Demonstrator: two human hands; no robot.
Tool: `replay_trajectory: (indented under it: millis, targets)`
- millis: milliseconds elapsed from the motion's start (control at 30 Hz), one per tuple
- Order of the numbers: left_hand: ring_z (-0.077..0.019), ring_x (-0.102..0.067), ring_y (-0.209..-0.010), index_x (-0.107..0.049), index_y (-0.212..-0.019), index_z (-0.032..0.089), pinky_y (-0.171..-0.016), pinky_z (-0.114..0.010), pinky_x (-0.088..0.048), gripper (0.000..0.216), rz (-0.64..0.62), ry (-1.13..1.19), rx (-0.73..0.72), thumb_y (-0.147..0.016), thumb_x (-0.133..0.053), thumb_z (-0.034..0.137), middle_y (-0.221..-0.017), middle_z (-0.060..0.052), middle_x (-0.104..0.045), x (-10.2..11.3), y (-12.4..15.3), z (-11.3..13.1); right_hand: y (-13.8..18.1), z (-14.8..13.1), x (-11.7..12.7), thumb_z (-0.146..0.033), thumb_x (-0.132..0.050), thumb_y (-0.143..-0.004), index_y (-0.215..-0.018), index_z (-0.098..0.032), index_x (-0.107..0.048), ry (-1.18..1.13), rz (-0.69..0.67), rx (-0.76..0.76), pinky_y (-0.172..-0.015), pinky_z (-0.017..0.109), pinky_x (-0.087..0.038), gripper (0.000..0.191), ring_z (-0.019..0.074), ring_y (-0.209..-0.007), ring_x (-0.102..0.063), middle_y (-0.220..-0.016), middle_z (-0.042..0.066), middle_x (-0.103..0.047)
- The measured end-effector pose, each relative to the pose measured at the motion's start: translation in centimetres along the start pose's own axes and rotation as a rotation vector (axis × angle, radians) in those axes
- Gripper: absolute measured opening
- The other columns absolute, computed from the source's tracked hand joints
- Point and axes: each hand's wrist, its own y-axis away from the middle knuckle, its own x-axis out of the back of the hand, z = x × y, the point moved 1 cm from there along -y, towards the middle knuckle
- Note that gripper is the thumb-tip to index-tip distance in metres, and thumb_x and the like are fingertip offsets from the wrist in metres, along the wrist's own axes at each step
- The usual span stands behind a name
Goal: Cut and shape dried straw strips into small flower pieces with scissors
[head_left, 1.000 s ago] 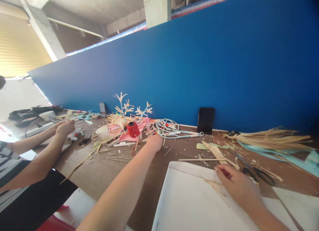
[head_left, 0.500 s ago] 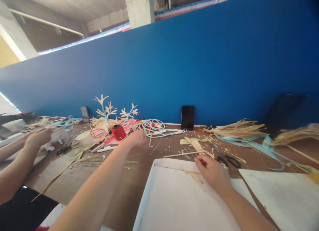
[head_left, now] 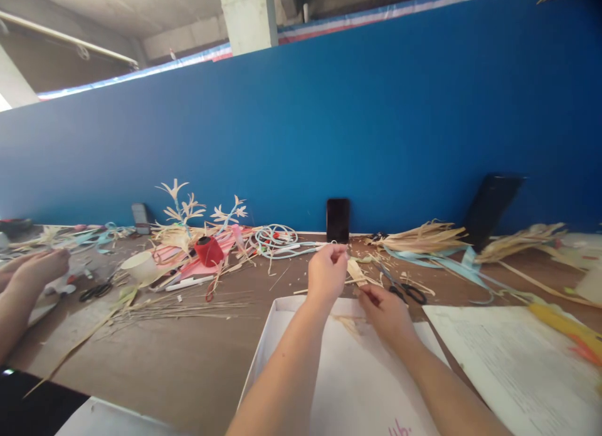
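Observation:
My left hand (head_left: 328, 274) is raised over the far edge of the white box lid (head_left: 263, 348), its fingers pinched together; anything between them is too small to make out. Just to its right, my right hand (head_left: 388, 313) is closed in a pinch low over the lid, and what it grips is hidden. A pale strip of dried husk (head_left: 356, 273) shows just beyond the right fingertips; whether they touch it I cannot tell. Black-handled scissors (head_left: 409, 292) lie right behind the right hand. Fine pale fibres (head_left: 347, 325) rest in the lid.
A red thread spool (head_left: 209, 252), husk flowers (head_left: 179, 204), a coiled pale-blue cord (head_left: 275, 241) and thin wires (head_left: 179, 310) lie leftward. A phone (head_left: 337, 219) leans on the blue partition (head_left: 376, 122). Husk bundles (head_left: 423, 237) and printed paper (head_left: 503, 361) are right. Another person's hands (head_left: 40, 270) work far left.
My left hand has moved right, from beside the red spool to next to my right hand. The right hand stays over the lid's far edge. The view has shifted slightly right.

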Motion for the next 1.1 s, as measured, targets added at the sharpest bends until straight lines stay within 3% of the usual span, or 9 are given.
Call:
replay_trajectory:
  millis: [133,233,367,467,567,733,1100]
  targets:
    - [-0.0140,-0.060,-0.086,-0.061,-0.097,0.019,-0.082,-0.027,-0.045,0.021,0.159,-0.191,-0.046,-0.082,-0.047,0.023,-0.095,-0.005,-0.066,-0.5,1.6,-4.2,-0.1,-0.2,0.6,-0.043,-0.046,-0.081,-0.081,-0.021,-0.064,-0.045,0.024,0.008,-0.063,0.026,-0.042,0.029,0.0185,-0.066,-0.060,-0.072,0.002,-0.068]
    - [-0.0141,-0.059,-0.086,-0.061,-0.095,0.020,-0.081,-0.027,-0.044,0.020,0.170,-0.262,-0.087,-0.082,-0.047,0.024,-0.093,-0.004,-0.066,-0.2,2.0,-5.6,0.1,-0.6,0.8,-0.040,-0.047,-0.080,-0.080,-0.024,-0.066,0.008,-0.005,0.053,-0.066,0.027,-0.042,0.025,0.0183,-0.071,-0.060,-0.081,0.002,-0.068]
    - [-0.0134,-0.059,-0.082,-0.060,-0.094,0.020,-0.077,-0.026,-0.044,0.019,0.174,-0.268,-0.079,-0.083,-0.046,0.024,-0.090,-0.003,-0.065,-0.3,1.6,-5.8,0.3,-1.1,1.6,-0.039,-0.047,-0.079,-0.079,-0.025,-0.067,0.081,-0.055,0.062,-0.064,0.026,-0.041,0.024,0.0171,-0.068,-0.058,-0.086,0.002,-0.067]
    - [-0.0131,-0.059,-0.081,-0.060,-0.095,0.019,-0.076,-0.026,-0.044,0.019,0.168,-0.243,-0.055,-0.082,-0.047,0.025,-0.090,-0.003,-0.065,-0.5,1.4,-5.8,0.2,-0.7,2.7,-0.041,-0.046,-0.079,-0.072,-0.023,-0.065,0.132,-0.081,0.012,-0.062,0.026,-0.040,0.027,0.0176,-0.067,-0.058,-0.079,0.002,-0.068]
    - [-0.0132,-0.059,-0.081,-0.060,-0.094,0.020,-0.076,-0.026,-0.044,0.019,0.157,-0.229,-0.031,-0.082,-0.047,0.027,-0.090,-0.003,-0.065,-0.4,1.3,-5.8,0.0,0.1,3.7,-0.044,-0.051,-0.076,-0.063,-0.021,-0.063,0.200,-0.220,-0.067,-0.055,0.025,-0.037,0.029,0.0172,-0.061,-0.057,-0.064,0.001,-0.066]
    - [-0.0130,-0.059,-0.080,-0.060,-0.094,0.020,-0.075,-0.026,-0.044,0.019,0.150,-0.219,0.022,-0.082,-0.048,0.027,-0.090,-0.003,-0.066,-0.3,1.2,-5.7,0.2,1.1,4.2,-0.045,-0.058,-0.069,-0.063,-0.022,-0.065,0.210,-0.365,-0.114,-0.051,0.023,-0.035,0.025,0.0162,-0.059,-0.058,-0.063,0.001,-0.066]
    - [-0.0124,-0.059,-0.078,-0.060,-0.092,0.021,-0.073,-0.025,-0.043,0.017,0.113,-0.228,0.062,-0.081,-0.049,0.026,-0.088,-0.002,-0.066,-0.3,1.2,-5.6,0.8,1.3,3.4,-0.033,-0.064,-0.064,-0.070,-0.022,-0.061,0.204,-0.418,-0.157,-0.046,0.021,-0.032,0.013,0.0121,-0.053,-0.057,-0.062,-0.002,-0.065]
